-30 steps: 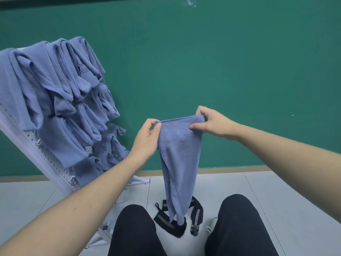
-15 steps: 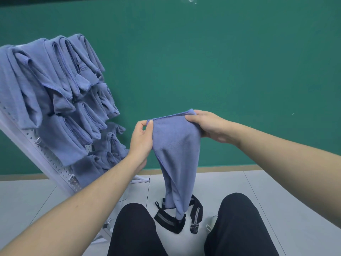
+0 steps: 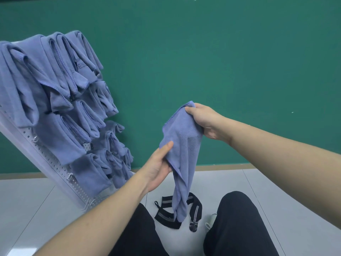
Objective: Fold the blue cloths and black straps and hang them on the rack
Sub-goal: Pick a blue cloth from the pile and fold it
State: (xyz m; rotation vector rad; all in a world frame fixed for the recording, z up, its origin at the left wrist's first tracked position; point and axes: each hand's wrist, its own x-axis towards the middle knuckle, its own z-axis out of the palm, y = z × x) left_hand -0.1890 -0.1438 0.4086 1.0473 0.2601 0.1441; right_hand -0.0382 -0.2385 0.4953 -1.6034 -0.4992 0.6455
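A blue cloth (image 3: 182, 145) hangs in front of me, its tail dangling down to the floor. My right hand (image 3: 204, 122) pinches its top corner. Lower and to the left, my left hand (image 3: 158, 167) holds the cloth's left edge, thumb on the front, fingers behind it. A black strap (image 3: 166, 218) with grey stripes lies on the floor between my knees, partly hidden by the cloth's tail. The white perforated rack (image 3: 55, 167) leans at the left, with several folded blue cloths (image 3: 60, 100) hanging on it.
A green wall (image 3: 221, 61) stands behind everything. The floor (image 3: 212, 180) is grey tile. My two knees in black trousers (image 3: 238, 224) frame the strap. Bare metal hooks (image 3: 70, 177) stick out of the rack's lower edge.
My left hand has let go of the top edge and slid down the cloth's left side. My right hand has kept the top corner; the cloth now hangs slanted from it.
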